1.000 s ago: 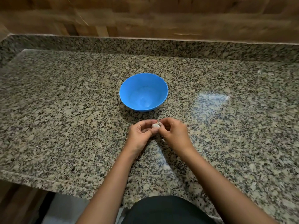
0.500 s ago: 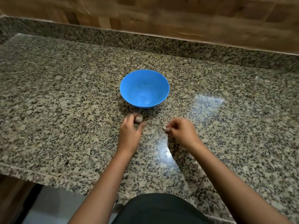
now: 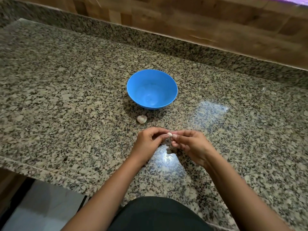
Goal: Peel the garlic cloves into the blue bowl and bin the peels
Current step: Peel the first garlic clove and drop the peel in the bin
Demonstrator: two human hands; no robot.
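Note:
The blue bowl (image 3: 152,89) stands on the granite counter (image 3: 66,97) and looks empty. Just in front of it, at its left, lies a piece of garlic (image 3: 142,119) in its skin. Nearer to me, both hands meet over the counter around one small pale garlic clove (image 3: 169,135). My left hand (image 3: 149,142) pinches the clove with its fingertips from the left. My right hand (image 3: 191,145) pinches it from the right with thumb and fingers curled.
A granite backsplash and a wooden wall (image 3: 216,22) close off the far side. The counter's front edge (image 3: 41,170) runs along the lower left, with pale floor below it. A bright light reflection lies on the counter under my hands.
My left hand left the larger garlic piece on the counter by the bowl and came back to my right hand. Both hands now pinch the small clove together.

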